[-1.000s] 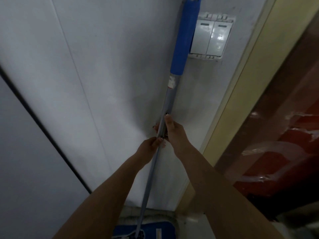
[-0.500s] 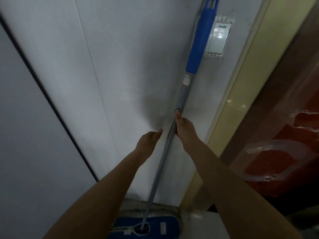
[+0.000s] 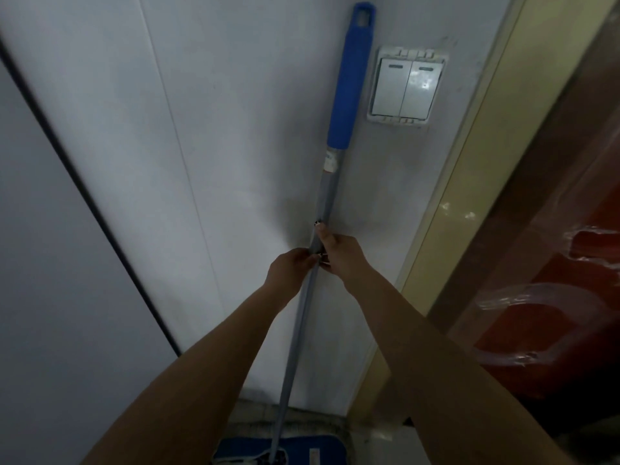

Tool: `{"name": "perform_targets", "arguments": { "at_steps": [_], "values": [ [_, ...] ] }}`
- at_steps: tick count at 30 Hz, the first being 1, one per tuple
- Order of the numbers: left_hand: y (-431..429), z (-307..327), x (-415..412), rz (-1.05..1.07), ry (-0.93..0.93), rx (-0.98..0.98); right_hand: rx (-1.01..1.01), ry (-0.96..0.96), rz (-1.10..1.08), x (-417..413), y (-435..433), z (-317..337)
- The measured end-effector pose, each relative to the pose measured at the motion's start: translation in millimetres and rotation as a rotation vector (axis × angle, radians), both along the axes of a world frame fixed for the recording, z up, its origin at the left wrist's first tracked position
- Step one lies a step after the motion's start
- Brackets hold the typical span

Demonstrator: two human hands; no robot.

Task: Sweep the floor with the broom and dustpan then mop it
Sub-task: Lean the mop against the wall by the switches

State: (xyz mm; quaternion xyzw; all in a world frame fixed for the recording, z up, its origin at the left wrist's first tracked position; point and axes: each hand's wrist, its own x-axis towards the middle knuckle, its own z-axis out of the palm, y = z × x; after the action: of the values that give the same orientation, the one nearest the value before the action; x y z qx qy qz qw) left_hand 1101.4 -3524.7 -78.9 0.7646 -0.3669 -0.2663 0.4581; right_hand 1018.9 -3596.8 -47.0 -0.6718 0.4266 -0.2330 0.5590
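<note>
Two bare forearms reach forward from the near edge and draw together at mid-height. Between them, low at the near edge, lies the flat blue rectangular mop head (image 3: 302,451) of the mop (image 3: 297,333), flat on the pale floor (image 3: 379,441) just at the foot of the wall. A fringe of pale fibres shows along its far side.

From the head a thin, smooth grey metal pole (image 3: 292,357) rises away from the person, tilted slightly right. Its long axis runs from near-low to far-high, and its top leans toward the wall.

The left hand (image 3: 288,268) meets the pole from the left, back of the hand to the camera, with its fingers curled in against the metal. Just above and touching it, the right hand (image 3: 342,255) wraps the pole from the right, its thumb (image 3: 322,231) laid straight up along the tube. Both hands hold the pole at about its middle.

Farther up, a small white label rings the pole. Above that begins the long, matte blue plastic grip (image 3: 350,78), round in section and ending in a hanging loop at the top.

Behind it stands a smooth white panelled wall (image 3: 201,162), crossed by a dark seam on the left. A white double rocker light switch (image 3: 404,87) sits just right of the grip. Right again runs a glossy cream door frame (image 3: 469,182), then a reddish-brown door (image 3: 553,297) under wrinkled clear film.
</note>
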Motion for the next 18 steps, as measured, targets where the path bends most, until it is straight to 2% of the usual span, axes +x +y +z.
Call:
{"name": "perform_targets", "arguments": {
  "at_steps": [6,18],
  "values": [
    [-6,0,-3,-0.013,-0.020,0.020,-0.107,0.032,-0.012,-11,-5,-2],
    [-1,1,-8,0.004,0.022,0.016,-0.057,-0.012,-0.043,-21,-2,-5]
  ]
}}
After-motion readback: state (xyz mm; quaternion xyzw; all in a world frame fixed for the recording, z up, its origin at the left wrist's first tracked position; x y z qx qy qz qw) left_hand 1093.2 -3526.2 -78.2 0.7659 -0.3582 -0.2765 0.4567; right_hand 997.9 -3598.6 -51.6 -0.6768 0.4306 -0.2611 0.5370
